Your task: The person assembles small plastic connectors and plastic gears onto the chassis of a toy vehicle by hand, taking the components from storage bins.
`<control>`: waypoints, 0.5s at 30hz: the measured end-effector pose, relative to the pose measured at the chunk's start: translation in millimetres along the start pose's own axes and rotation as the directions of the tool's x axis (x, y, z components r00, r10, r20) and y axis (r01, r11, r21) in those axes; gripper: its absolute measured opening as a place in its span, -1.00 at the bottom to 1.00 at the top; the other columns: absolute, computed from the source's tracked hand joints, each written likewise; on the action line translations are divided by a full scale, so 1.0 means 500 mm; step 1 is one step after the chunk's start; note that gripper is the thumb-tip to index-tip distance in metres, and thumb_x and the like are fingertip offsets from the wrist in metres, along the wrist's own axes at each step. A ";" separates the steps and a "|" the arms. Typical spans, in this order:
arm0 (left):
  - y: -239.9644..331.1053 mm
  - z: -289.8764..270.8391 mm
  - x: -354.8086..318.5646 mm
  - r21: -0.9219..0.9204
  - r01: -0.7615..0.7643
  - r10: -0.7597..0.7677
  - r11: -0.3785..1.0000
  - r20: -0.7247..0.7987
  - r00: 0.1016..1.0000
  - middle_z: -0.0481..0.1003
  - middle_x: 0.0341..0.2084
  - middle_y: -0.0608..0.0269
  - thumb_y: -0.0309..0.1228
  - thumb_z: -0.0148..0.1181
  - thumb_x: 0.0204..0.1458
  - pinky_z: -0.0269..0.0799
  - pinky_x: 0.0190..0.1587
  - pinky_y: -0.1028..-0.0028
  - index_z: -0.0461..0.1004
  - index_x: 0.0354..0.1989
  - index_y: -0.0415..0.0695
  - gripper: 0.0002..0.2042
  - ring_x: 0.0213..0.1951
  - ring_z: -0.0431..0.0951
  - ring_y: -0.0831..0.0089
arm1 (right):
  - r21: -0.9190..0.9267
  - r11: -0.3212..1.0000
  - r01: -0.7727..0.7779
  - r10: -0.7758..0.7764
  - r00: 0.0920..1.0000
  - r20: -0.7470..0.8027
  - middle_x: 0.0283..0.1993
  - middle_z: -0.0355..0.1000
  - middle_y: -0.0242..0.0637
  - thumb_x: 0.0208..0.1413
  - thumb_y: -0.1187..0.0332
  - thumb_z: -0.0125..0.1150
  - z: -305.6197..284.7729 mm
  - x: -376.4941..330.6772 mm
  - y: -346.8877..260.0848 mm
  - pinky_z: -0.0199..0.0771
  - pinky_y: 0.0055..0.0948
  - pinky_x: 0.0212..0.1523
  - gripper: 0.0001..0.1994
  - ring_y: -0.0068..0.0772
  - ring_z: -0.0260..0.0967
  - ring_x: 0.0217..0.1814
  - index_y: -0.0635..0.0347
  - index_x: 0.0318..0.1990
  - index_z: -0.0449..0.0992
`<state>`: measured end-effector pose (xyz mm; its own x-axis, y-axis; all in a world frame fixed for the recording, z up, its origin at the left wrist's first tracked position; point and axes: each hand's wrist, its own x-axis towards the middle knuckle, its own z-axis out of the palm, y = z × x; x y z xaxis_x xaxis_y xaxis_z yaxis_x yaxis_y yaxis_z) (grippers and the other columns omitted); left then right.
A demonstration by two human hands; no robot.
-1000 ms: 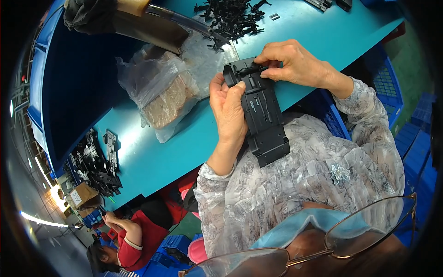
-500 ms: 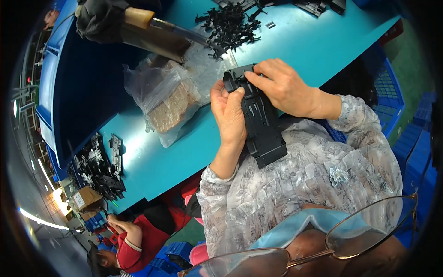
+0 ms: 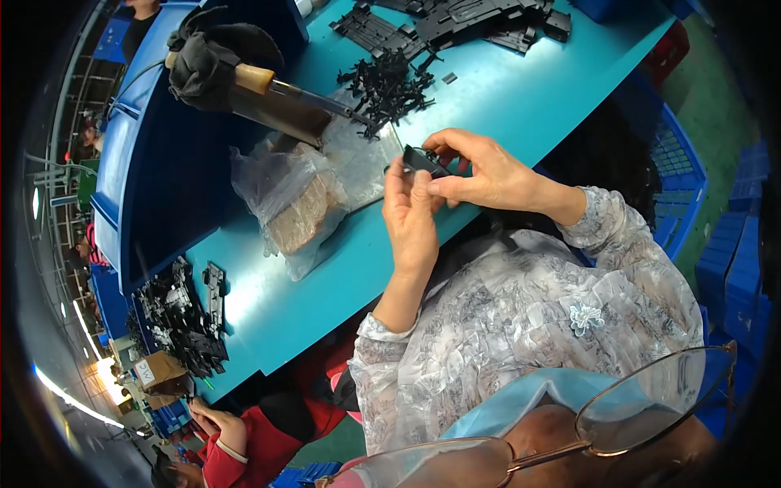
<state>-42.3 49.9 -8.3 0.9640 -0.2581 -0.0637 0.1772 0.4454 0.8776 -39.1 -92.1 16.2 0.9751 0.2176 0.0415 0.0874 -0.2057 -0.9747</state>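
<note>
A long black moulded plastic part (image 3: 422, 161) is tipped up between my hands, so mostly its near end shows. My left hand (image 3: 412, 218) grips its left side, with the fingertips and thumb closed on the edge. On the other side my right hand (image 3: 495, 172) curls its fingers over the part's far end, the thumb close to the left thumb. The two hands hide much of the part. Just beyond them lies a heap of small black plastic pieces (image 3: 386, 86) on the teal table (image 3: 358, 268).
Left of my hands sits a clear plastic bag (image 3: 305, 215) around a brown block. A tool with a yellowish handle (image 3: 254, 78) and metal shaft reaches over it from a blue bin (image 3: 167, 154). Black trays (image 3: 472, 20) lie at the back. Lower left, a person in red (image 3: 252, 439).
The black part was flat with its long face showing; now it is tilted and seen end-on. My right hand has shifted down and curled round its end. The head view has shifted slightly.
</note>
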 end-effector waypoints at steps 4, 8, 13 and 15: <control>0.012 0.007 -0.008 0.110 -0.045 0.041 0.993 0.037 0.998 0.36 -0.36 0.29 -0.36 -0.15 0.06 0.39 -0.29 0.53 0.12 -0.03 -0.29 -0.67 -0.32 0.39 0.56 | 0.329 0.941 -0.073 0.062 0.997 0.044 -0.44 0.31 -0.25 -0.08 0.29 0.10 0.007 0.006 0.018 0.31 -0.61 -0.39 -0.63 -0.58 0.28 -0.38 0.42 -0.20 0.24; 0.008 0.005 0.002 -0.031 -0.033 0.033 0.999 0.015 0.999 0.36 -0.51 0.26 -0.43 -0.08 0.02 0.41 -0.31 0.48 0.08 -0.05 -0.24 -0.67 -0.40 0.44 0.46 | 0.501 0.861 -0.094 0.099 0.995 0.016 -0.44 0.31 -0.39 -0.02 0.37 0.03 -0.011 0.010 0.031 0.28 -0.74 -0.45 -0.74 -0.72 0.24 -0.47 0.35 -0.20 0.28; 0.047 -0.016 0.001 0.057 0.202 -0.193 0.978 -0.126 0.973 0.22 -0.87 0.36 -0.42 0.01 -0.03 0.21 -0.79 0.56 0.05 -0.03 -0.25 -0.59 -0.87 0.19 0.57 | 0.582 0.800 -0.146 0.122 0.989 0.081 -0.40 0.30 -0.45 -0.03 0.39 0.03 -0.005 0.007 0.013 0.24 -0.82 -0.47 -0.76 -0.81 0.21 -0.50 0.29 -0.20 0.30; 0.053 -0.023 0.005 0.118 0.233 -0.218 0.965 -0.128 0.967 0.24 -0.85 0.36 -0.39 0.05 -0.06 0.13 -0.84 0.62 0.04 0.02 -0.28 -0.52 -0.88 0.16 0.62 | 0.597 0.790 -0.140 0.148 0.988 0.037 -0.38 0.31 -0.45 -0.03 0.41 0.04 -0.005 0.010 0.017 0.24 -0.84 -0.47 -0.78 -0.83 0.19 -0.51 0.27 -0.21 0.30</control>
<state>-32.8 70.8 9.2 0.9193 -0.2376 -0.3139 0.3726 0.2682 0.8884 -33.2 -95.3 8.7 0.9692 0.2197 -0.1113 -0.1894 0.3763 -0.9069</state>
